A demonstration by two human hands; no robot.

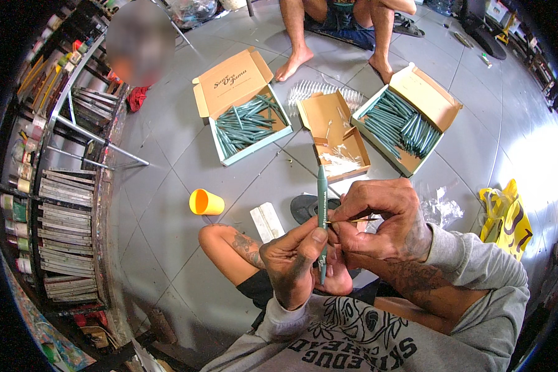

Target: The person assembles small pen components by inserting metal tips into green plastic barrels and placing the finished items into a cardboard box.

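My left hand is closed around a dark green pen, pinching it between thumb and fingers and holding it upright. Pale printing runs along the barrel. Beside it, my right hand is closed in a pinch with its fingertips against the pen's side. A thin, pointed, light-brown stick pokes out of that pinch; its exact kind is too small to make out. Beyond my hands, an open carton has small white pieces in it. Many more green pens lie in a left box and a right box.
A yellow cup lies tipped on the grey tiles, near a white block. Crumpled clear plastic and a yellow bag sit at right. Another person's bare feet rest behind the boxes. Shelving lines the left.
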